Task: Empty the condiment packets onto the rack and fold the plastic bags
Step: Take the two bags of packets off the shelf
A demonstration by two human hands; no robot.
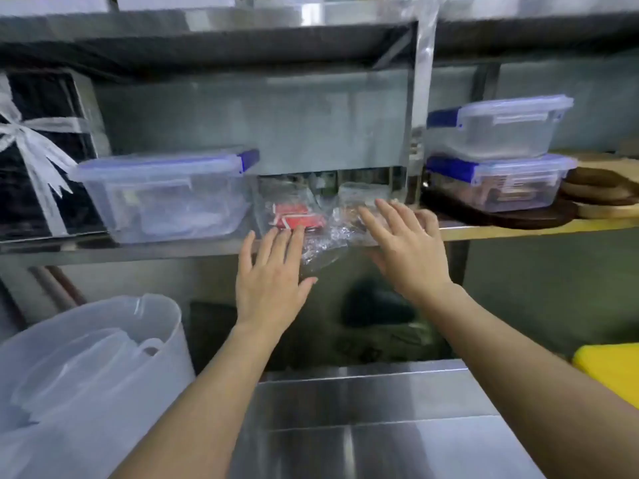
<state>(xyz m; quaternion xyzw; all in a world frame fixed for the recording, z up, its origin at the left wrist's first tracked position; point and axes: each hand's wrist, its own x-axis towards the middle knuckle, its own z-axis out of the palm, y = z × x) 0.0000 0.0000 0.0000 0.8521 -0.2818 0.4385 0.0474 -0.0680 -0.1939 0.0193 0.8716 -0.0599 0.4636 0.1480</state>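
Nearest to us lies a steel tabletop (363,426). A white plastic bucket (86,375) stands at its left, and the corner of a yellow object (612,371) shows at its right. Two bare forearms rise over the tabletop toward the rack shelf (138,250).

We find the left hand (273,281) palm down with its fingers straight and close together, so its grip is wide and holds nothing. Its fingertips lie on a crumpled clear plastic bag (321,250), right at the front edge of the red condiment packets (297,217). Part of the bag hangs over the shelf's front lip, beside the thumb.

The right hand (404,247) is also flat, fingers spread and grip wide. It is over the right side of the plastic, where we make out brownish packets (349,214). It is blurred, and we cannot tell whether it touches them.

The bag and packets sit on the shelf between a clear lidded container with blue clips (162,198) on the left and the steel upright post (420,81) on the right. Beyond the post, two more clip-lid containers (498,127) are stacked one on the other, beside round wooden boards (601,191). At far left stands a black box tied with a white ribbon (38,153).
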